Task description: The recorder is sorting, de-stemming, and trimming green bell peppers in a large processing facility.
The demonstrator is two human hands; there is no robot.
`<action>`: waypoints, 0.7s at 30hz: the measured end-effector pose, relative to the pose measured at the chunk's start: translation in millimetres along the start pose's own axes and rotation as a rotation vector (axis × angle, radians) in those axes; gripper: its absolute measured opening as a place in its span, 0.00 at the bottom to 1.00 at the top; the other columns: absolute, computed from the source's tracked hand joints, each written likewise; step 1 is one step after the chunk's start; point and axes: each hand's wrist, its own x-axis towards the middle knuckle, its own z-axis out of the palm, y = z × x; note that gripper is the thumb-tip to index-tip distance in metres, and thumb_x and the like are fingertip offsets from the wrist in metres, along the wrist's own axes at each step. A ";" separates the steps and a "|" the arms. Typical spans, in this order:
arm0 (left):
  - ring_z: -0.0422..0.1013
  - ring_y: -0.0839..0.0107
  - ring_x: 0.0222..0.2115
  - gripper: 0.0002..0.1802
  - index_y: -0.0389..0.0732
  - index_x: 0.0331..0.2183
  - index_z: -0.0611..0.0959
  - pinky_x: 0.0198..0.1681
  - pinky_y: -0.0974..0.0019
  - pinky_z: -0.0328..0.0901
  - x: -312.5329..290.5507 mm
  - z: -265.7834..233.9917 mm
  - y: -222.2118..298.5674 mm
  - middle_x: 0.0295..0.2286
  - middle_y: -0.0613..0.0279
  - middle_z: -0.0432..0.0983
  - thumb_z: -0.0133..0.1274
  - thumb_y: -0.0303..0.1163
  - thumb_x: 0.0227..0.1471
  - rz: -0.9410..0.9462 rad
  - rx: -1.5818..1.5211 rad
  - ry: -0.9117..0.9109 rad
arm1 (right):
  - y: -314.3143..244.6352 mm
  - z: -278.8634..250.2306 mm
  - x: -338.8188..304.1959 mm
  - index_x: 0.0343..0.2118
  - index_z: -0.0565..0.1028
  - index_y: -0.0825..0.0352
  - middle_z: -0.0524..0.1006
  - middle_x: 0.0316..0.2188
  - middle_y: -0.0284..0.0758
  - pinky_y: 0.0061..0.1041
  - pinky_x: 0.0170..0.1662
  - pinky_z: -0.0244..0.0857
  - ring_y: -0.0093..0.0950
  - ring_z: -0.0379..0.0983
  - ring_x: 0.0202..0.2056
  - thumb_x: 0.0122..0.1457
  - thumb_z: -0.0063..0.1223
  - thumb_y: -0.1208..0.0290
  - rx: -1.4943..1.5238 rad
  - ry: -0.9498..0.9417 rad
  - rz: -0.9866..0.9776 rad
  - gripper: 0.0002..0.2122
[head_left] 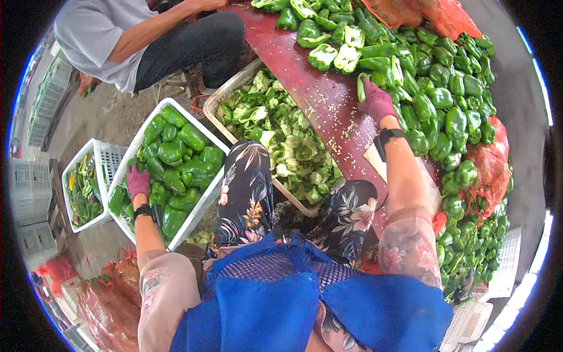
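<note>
My right hand (pixel 378 104), in a purple-pink glove, reaches over the red table and grips a green bell pepper (pixel 360 88) at the edge of a large pepper heap (pixel 434 111). Several cut, pale-sided pepper pieces (pixel 346 57) lie just beyond it. On my left, my other gloved hand, the left hand (pixel 138 180), is lowered onto the whole green peppers (pixel 176 158) in a white crate (pixel 209 130). Its fingertips are partly hidden among the peppers, so whether it holds one is unclear.
Between crate and table, a shallow tray (pixel 218 97) holds pepper cores and trimmings (pixel 270 126). Pale seeds are scattered over the red table (pixel 287 64). A smaller crate (pixel 69 193) stands far left. Another person (pixel 99 41) sits at the upper left. Red mesh sacks (pixel 492 167) lean at the right.
</note>
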 end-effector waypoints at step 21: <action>0.71 0.67 0.36 0.20 0.41 0.45 0.72 0.35 0.59 0.71 -128.1 -115.1 403.7 0.37 0.60 0.72 0.52 0.26 0.48 0.415 -1.733 -0.590 | -136.5 -63.9 -142.7 0.47 0.69 0.59 0.69 0.48 0.38 0.34 0.46 0.64 0.40 0.67 0.47 0.46 0.53 0.71 0.845 0.621 -0.335 0.21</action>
